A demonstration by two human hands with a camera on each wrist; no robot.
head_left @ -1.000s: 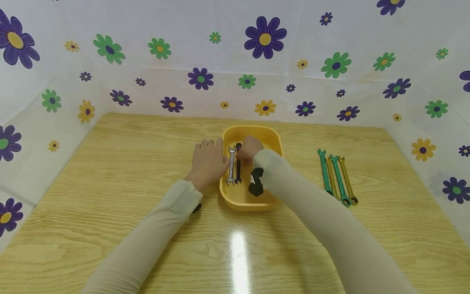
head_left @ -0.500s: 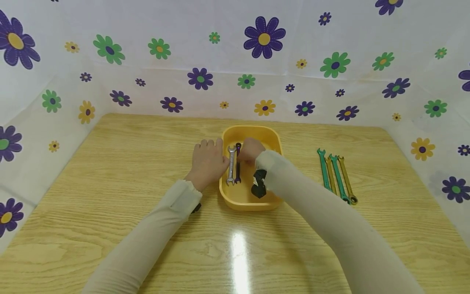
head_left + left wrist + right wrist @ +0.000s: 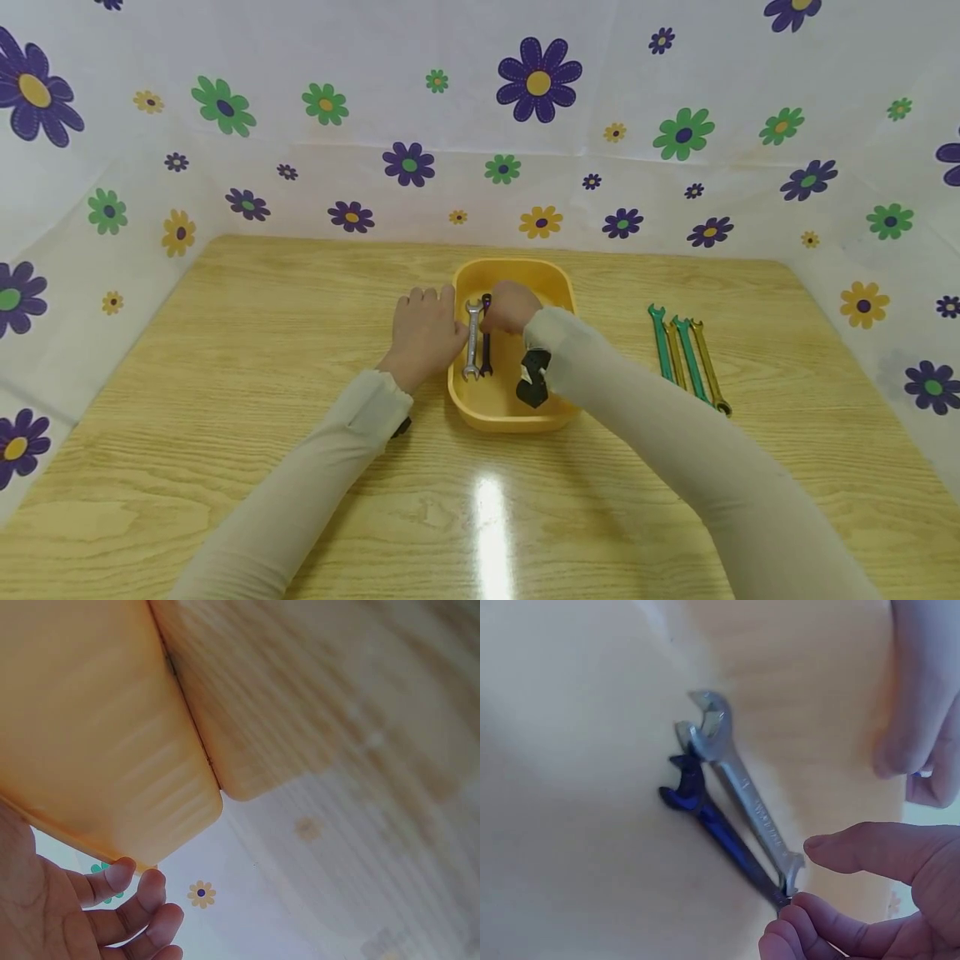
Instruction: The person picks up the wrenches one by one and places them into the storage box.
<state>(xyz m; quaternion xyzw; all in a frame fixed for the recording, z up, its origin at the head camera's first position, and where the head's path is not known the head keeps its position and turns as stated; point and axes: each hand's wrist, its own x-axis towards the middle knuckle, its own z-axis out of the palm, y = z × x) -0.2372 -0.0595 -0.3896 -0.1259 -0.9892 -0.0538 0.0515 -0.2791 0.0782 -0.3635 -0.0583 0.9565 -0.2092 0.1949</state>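
Note:
A yellow plastic bin (image 3: 517, 424) holds a silver open-end wrench (image 3: 472, 340) and a dark blue-purple combination wrench (image 3: 486, 354), side by side along its left wall. My left hand (image 3: 423, 333) grips the bin's left rim, thumb over the edge and fingers outside. Inside the bin is my right hand (image 3: 512, 307), beside the far end of the dark wrench. In the right wrist view, a gap separates thumb from fingers (image 3: 795, 930), and the fingertips meet or overlap the dark wrench's end. That ring end is hidden there; the silver wrench (image 3: 754, 802) lies close alongside.
Two green wrenches (image 3: 686, 346) and two gold wrenches (image 3: 705, 358) lie in a row on the wooden table (image 3: 262, 333), right of the bin. My right sleeve (image 3: 652, 442) covers their near ends. A flower-print cloth (image 3: 465, 108) rises behind and at both sides.
My right forearm has shifted slightly right, while the right fingers have reached a little left over the dark wrench. My left hand and the bin stay put.

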